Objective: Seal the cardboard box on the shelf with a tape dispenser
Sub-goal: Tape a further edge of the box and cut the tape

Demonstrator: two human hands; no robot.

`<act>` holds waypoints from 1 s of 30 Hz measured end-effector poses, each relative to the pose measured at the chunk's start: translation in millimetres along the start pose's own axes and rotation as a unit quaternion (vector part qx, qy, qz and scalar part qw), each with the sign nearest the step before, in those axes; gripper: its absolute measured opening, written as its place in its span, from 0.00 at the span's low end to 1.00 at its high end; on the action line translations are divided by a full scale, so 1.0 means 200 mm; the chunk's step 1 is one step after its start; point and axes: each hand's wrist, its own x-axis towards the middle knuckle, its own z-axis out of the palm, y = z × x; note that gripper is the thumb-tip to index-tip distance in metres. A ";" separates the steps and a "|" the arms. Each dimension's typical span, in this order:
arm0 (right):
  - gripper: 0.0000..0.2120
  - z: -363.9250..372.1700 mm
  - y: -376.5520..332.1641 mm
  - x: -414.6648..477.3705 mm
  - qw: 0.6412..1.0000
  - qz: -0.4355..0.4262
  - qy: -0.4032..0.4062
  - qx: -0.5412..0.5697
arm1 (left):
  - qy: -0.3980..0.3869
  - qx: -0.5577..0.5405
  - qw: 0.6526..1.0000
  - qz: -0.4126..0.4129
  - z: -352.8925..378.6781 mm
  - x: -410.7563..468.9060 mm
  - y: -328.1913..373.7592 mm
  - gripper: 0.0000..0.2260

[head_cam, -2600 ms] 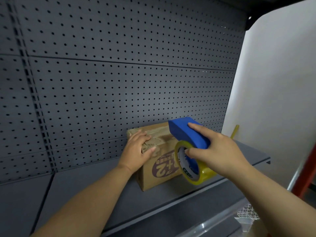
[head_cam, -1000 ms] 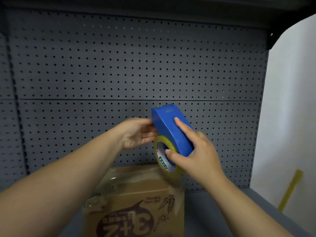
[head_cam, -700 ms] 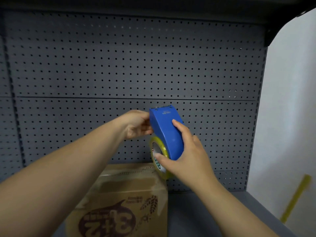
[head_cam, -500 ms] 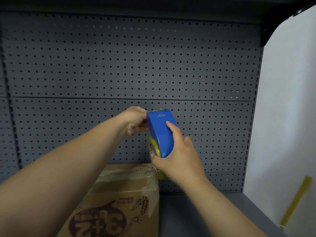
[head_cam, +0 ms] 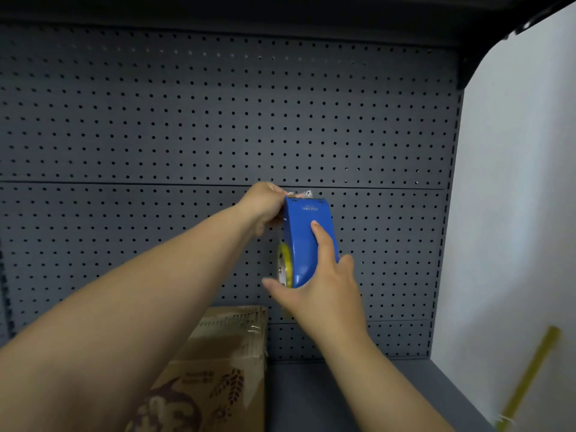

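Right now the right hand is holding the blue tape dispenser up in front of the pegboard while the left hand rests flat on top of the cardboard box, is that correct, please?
Not quite. The head view shows the left hand raised at the top end of the blue tape dispenser, not resting on the cardboard box, which sits untouched below. The right hand does hold the dispenser up in front of the pegboard.

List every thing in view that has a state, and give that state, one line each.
Tape dispenser: held up in the air, upright, above the box.
Tape roll: loaded in the dispenser.
Tape end: sticks out at the dispenser's top, pinched.
Cardboard box: on the shelf, flaps down, some tape on top.
Right hand: grips the dispenser.
Left hand: pinches the tape end.
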 end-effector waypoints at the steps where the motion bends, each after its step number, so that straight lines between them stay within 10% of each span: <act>1: 0.45 0.00 0.00 0.01 1.000 0.013 0.012 0.019 | -0.007 -0.003 1.000 -0.004 0.00 0.00 0.00 0.11; 30: 0.46 0.07 -0.07 0.09 0.995 0.019 0.091 0.020 | 0.072 0.033 0.996 0.028 -0.08 0.00 0.13 0.12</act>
